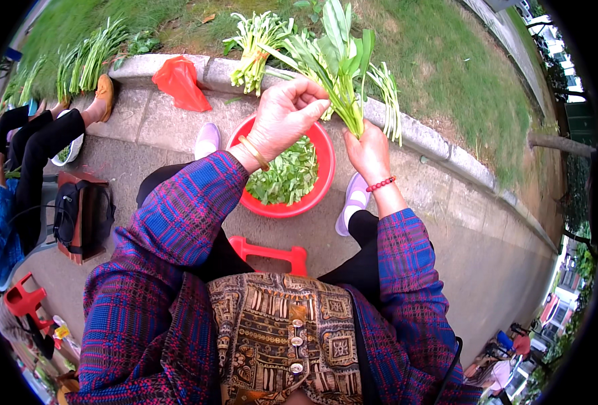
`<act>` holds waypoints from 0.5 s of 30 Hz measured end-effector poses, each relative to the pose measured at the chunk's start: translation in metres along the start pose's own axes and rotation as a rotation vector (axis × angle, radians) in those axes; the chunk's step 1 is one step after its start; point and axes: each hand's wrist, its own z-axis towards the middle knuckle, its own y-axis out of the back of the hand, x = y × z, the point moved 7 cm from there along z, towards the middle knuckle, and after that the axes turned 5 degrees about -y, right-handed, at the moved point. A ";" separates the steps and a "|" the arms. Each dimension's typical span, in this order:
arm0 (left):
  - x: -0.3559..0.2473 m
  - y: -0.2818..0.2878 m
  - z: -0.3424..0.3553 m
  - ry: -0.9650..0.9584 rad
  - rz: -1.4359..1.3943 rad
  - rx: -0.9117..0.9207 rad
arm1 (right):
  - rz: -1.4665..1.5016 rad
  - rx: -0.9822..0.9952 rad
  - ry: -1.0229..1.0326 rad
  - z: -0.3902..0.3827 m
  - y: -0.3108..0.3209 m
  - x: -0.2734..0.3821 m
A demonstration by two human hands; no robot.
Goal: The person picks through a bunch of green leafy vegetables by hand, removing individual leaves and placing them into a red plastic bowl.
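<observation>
My right hand (366, 152) grips the lower stems of a leafy green bunch (343, 74), which stands up from the fist. My left hand (292, 111) is curled beside the bunch, thumb and forefinger together; what they pinch is too small to make out. Below my hands is a red plastic basin (323, 185) holding torn green leaves (282, 175), partly hidden by my left hand and forearm. Cut bunches of greens (255, 54) lie along the curb behind.
A red plastic bag (181, 84) lies against the curb (434, 145). A red stool (272, 253) is under me. At left, seated people (2, 229), a black bag (76, 216), another red stool (25, 297) and more greens (93, 61). People (508, 358) are at the far lower right.
</observation>
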 end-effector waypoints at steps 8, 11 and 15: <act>-0.006 -0.009 -0.001 -0.067 0.166 -0.040 | -0.161 0.009 -0.003 -0.003 0.007 0.008; -0.005 -0.001 0.002 -0.084 0.149 -0.115 | -0.198 -0.004 -0.006 -0.004 0.009 0.009; -0.014 0.016 0.009 -0.125 0.035 -0.243 | -0.234 -0.023 0.004 -0.004 0.015 0.009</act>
